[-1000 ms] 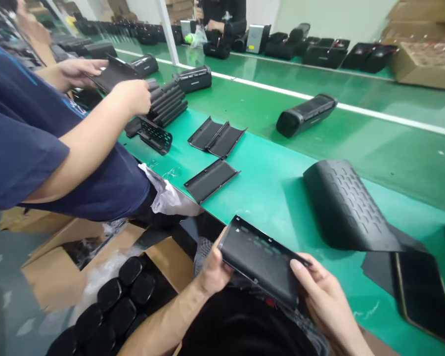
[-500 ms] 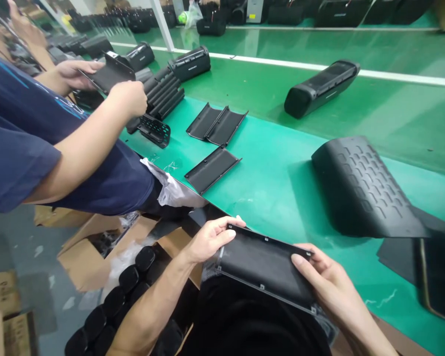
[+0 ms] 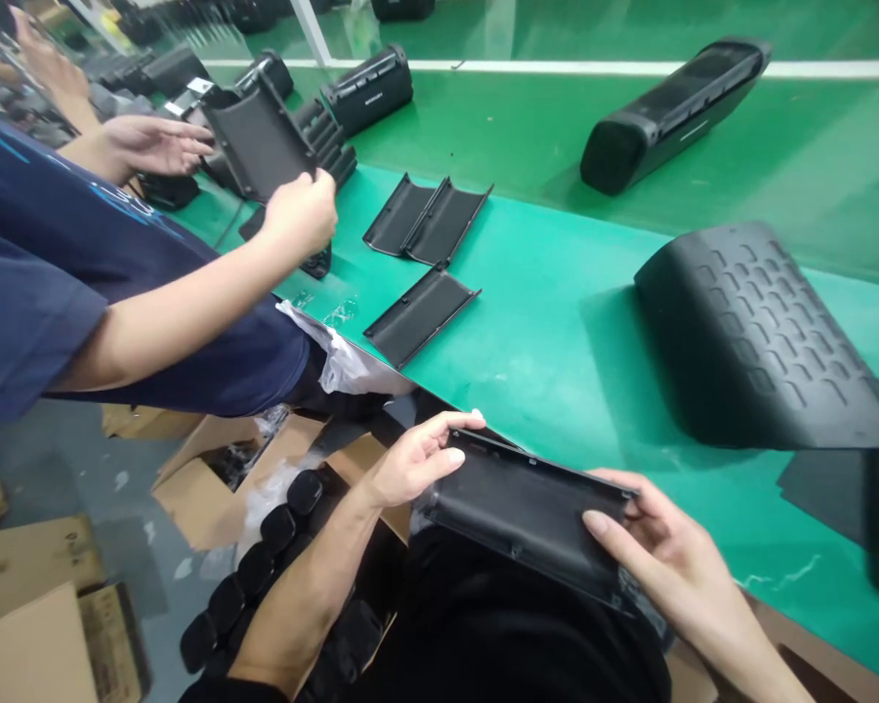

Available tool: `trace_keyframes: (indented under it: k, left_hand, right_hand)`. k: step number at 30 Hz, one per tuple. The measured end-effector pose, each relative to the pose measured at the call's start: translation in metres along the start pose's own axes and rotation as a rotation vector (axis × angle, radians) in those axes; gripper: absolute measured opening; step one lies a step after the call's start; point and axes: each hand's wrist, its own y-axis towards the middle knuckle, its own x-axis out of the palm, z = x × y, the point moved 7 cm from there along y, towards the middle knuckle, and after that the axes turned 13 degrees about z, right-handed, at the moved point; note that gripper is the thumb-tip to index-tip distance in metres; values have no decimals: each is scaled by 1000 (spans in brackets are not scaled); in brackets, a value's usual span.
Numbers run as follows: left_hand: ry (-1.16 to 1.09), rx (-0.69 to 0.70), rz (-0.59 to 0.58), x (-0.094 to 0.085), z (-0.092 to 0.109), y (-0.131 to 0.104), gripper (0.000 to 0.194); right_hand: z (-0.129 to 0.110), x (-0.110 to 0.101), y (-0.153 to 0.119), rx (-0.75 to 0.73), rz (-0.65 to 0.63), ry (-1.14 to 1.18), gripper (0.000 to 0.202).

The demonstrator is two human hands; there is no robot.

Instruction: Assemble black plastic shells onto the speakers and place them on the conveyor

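Note:
Between my two hands is a black curved plastic panel [image 3: 527,508], its hollow side facing up, with small clip points along its long edges. My left hand [image 3: 414,464] pinches the panel's left end between thumb and fingers. At the right end my right hand [image 3: 655,547] grips it, the thumb on the inner face and the fingers behind. The panel is held above my lap at the front edge of the green table [image 3: 534,381]. Beyond it, a similar panel [image 3: 421,312] lies on the table, and a pair of panels [image 3: 429,220] lies side by side further back.
A large black dimpled housing [image 3: 762,332] stands at the right; a black speaker [image 3: 674,117] lies behind it. To the left a co-worker's hand [image 3: 300,215] holds another panel [image 3: 260,142]. Cardboard boxes [image 3: 212,478] and black rounded parts [image 3: 278,527] sit below the table edge.
My view has shifted slightly; both hands still hold the panel, which is tilted a little differently. The co-worker's panel has been raised and turned, and one of their hands has come off it.

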Motion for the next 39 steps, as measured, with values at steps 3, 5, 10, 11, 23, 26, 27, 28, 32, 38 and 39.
trace_keyframes:
  k: [3,5,10,11,23,26,27,28,32,38,39]
  left_hand:
    - [-4,-22,-46,-1,-3,-1,59]
    - [22,-84,-80,1,-6,-2,67]
    - [19,-114,-118,3,-3,-2,63]
    - [24,-109,-124,3,-3,-1,63]
    - [57,-166,-160,3,-4,4,72]
    - [-68,-217,-159,5,-11,5,76]
    - [-124,-240,-153,7,-14,6,76]
    - [-173,-265,-143,8,-16,6,75]
    - [-293,-345,-108,13,-20,6,71]
    - [-319,-345,-86,16,-15,7,67]
    - [-318,-341,-86,16,-14,7,67]
  right_hand:
    - [5,-4,3,-49,18,-22,50]
    - [6,-6,3,-79,28,-39,47]
    - [3,-4,0,-70,-4,-28,49]
    - [3,-4,-1,-66,-5,-40,50]
    - [3,-4,3,-55,19,-73,58]
    - [-2,2,-2,52,-2,42,56]
    - [-3,4,-4,86,-15,63,56]
    - [-4,5,-5,109,-24,68,58]
    - [-3,7,-3,120,-43,87,63]
    - [3,7,0,134,-29,132,60]
    - [3,7,0,131,-30,127,61]
